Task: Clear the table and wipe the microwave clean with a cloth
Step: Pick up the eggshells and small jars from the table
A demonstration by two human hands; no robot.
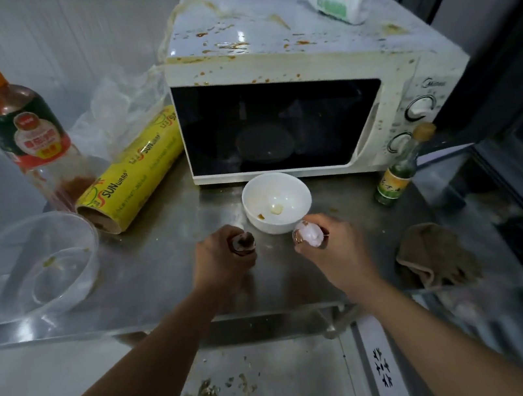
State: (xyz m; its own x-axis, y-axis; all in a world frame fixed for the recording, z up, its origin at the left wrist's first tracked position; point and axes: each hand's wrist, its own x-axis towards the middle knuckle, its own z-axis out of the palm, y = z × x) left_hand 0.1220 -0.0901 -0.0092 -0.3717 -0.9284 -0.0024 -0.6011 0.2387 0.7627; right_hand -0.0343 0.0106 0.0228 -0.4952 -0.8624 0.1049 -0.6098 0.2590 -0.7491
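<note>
- Steel table [163, 281] against a pale wall, crowded with clutter; microwave [304, 88] at the far right, its top spattered with brown sauce.
- Left hand [223, 265] curls round a small dark bottle [243, 243], upright, long axis vertical, mouth up.
- Right hand [332, 244] pinches a small white object [308, 234], probably that bottle's cap; identity uncertain.
- Key relation: cap is just right of the bottle mouth, apart, at about the same height. Judgement: next move brings the right hand left and down onto the mouth.
- White bowl [276, 202] sits just beyond both hands, near the microwave door.
- Cloth [433, 256] lies crumpled at the near right edge, untouched; right hand is nearer.
- Wiping not yet begun; clearing under way.
</note>
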